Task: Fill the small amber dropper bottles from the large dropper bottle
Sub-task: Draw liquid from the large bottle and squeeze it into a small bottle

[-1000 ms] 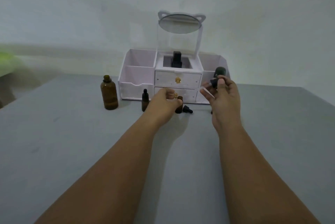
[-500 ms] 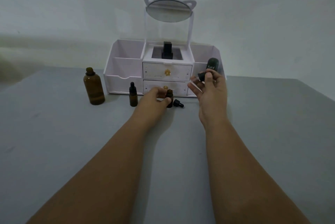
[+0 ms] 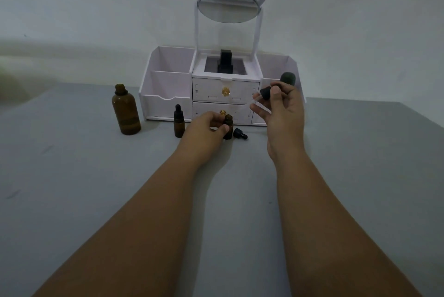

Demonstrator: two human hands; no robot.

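The large amber bottle (image 3: 126,111) stands uncapped at the left of the grey table. My left hand (image 3: 205,129) grips a small open amber bottle (image 3: 228,128) that stands on the table. Its small black dropper cap (image 3: 239,134) lies just right of it. A second small amber bottle (image 3: 179,121) with its cap on stands to the left of my hand. My right hand (image 3: 283,114) is raised and holds the large dropper (image 3: 263,98), its black bulb under my thumb and its glass tube pointing down-left, above and right of the open small bottle.
A white organiser (image 3: 165,102) with two drawers and a cat-ear mirror (image 3: 229,6) stands behind the bottles against the wall. A black object (image 3: 225,61) sits in its top tray. A dark green rounded container (image 3: 288,78) shows behind my right hand.
The view has shifted, so everything sits lower and more to the left in frame. My left hand has settled its grip on the small open bottle. My right hand still holds the dropper up.
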